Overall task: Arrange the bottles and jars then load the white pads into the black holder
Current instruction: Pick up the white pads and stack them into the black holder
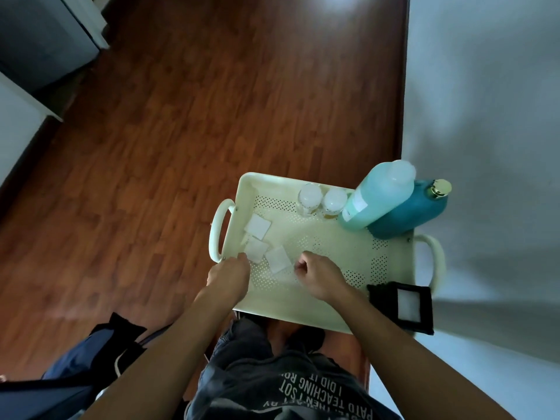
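A cream perforated tray [357,316] holds everything. Two small clear jars [309,196] [334,200] stand at its back wall, next to a tall light-teal bottle [375,197] and a dark-teal bottle [415,210] with a gold cap. Three white pads lie at the tray's left: one further back [257,226], a middle one [257,250] and a near one [278,260]. My left hand [227,277] pinches the middle pad's corner. My right hand [319,275], fingers curled, pinches the near pad's right edge. The black holder [422,324] sits at the front right corner with a white pad inside.
The tray has loop handles on the left [216,234] and right [436,259] and rests above a red-brown wooden floor [212,116]. A pale wall [485,101] runs close along the right. A dark bag [91,353] lies on the floor at lower left.
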